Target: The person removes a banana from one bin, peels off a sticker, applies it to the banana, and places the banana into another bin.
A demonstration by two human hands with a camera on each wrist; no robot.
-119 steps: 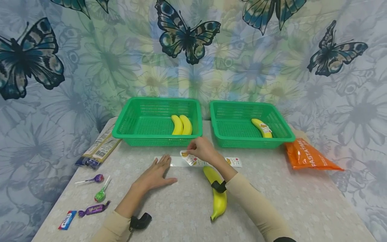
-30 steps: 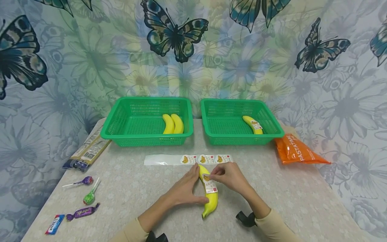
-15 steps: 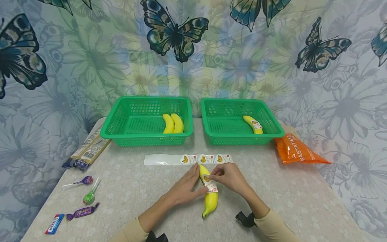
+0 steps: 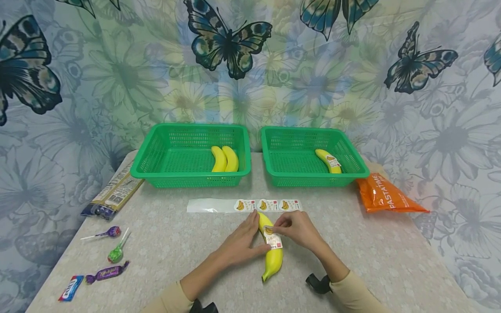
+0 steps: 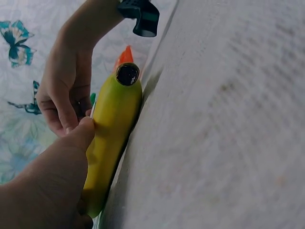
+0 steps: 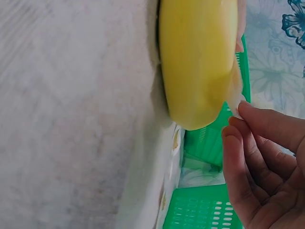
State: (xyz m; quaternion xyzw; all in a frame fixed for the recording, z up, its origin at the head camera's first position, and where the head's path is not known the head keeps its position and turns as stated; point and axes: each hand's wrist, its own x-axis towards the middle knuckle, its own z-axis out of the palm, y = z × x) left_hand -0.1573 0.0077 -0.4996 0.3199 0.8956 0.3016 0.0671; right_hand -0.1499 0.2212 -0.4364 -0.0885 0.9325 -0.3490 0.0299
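A yellow banana (image 4: 273, 258) lies on the table, its dark stem end toward me. A white sticker (image 4: 274, 240) with a banana print lies along its upper side. My right hand (image 4: 299, 228) pinches the far edge of this sticker between thumb and fingertips; in the right wrist view that edge stands off the banana. My left hand (image 4: 238, 243) spans the banana's left side with fairly straight fingers. Its fingertips are at the banana's far end, and its thumb (image 5: 82, 133) presses on the sticker's lower part.
A sticker strip (image 4: 211, 205) with three labels lies just beyond the banana. Behind it, the left green basket (image 4: 192, 180) holds two bananas, the right one (image 4: 313, 179) a stickered banana. Lollipops (image 4: 115, 255) and wrapped sweets (image 4: 107, 273) lie left, an orange bag (image 4: 385, 195) right.
Four seconds ago the right hand held the sticker above the strip and the left hand pressed the strip. Both hands have since come to the banana, the sticker now on it. Little moved this last second.
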